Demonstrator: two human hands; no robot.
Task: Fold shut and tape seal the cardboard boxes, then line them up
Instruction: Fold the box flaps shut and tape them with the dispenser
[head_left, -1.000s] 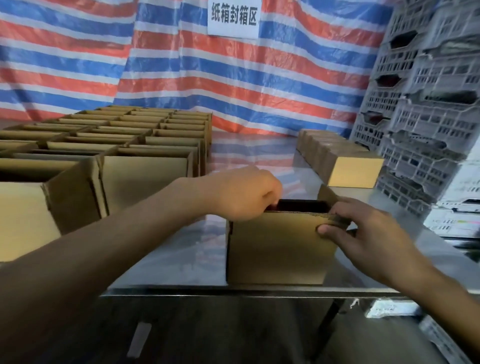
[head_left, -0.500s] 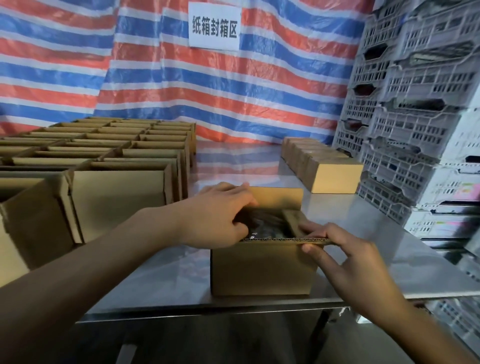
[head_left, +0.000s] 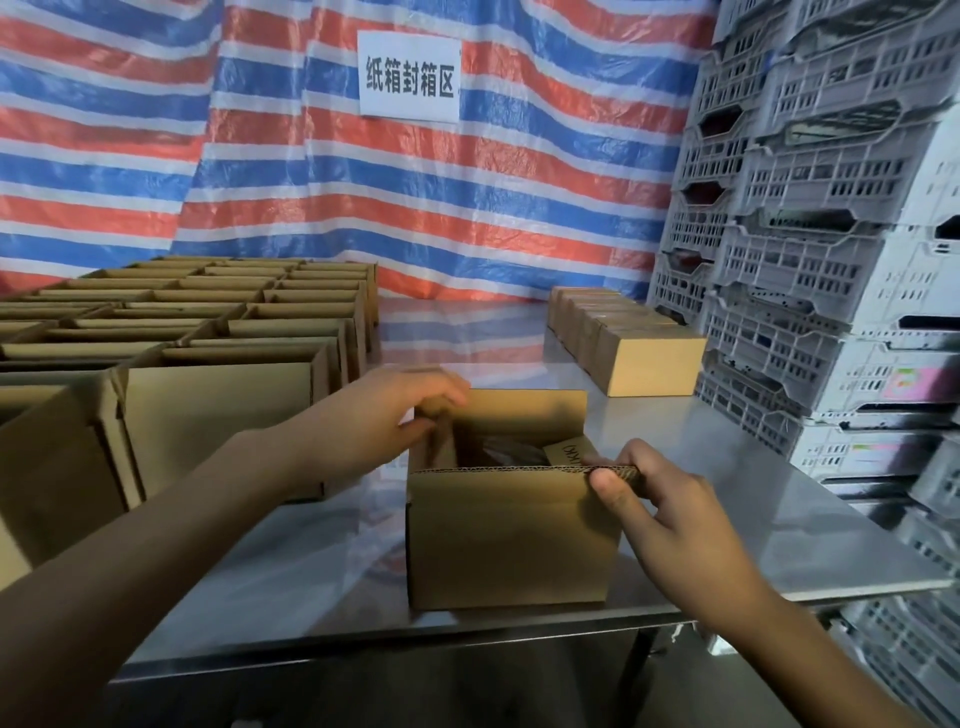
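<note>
An open cardboard box (head_left: 511, 535) stands near the front edge of the steel table (head_left: 727, 493). Its far flap stands upright and something dark lies inside. My left hand (head_left: 395, 415) holds the left side flap at the box's top left corner, fingers curled over it. My right hand (head_left: 670, 509) pinches the top right end of the near flap, thumb on the outside and fingers inside by the right side flap.
Many open boxes (head_left: 208, 332) fill the table's left side. A row of closed boxes (head_left: 628, 343) lines the right back. Grey plastic crates (head_left: 810, 260) are stacked along the right. A striped tarp with a white sign (head_left: 410, 73) hangs behind.
The view has drawn closer and lower. My left hand has shifted to the left flap and the box's far flap now stands more upright; my right hand keeps its pinch on the near flap.
</note>
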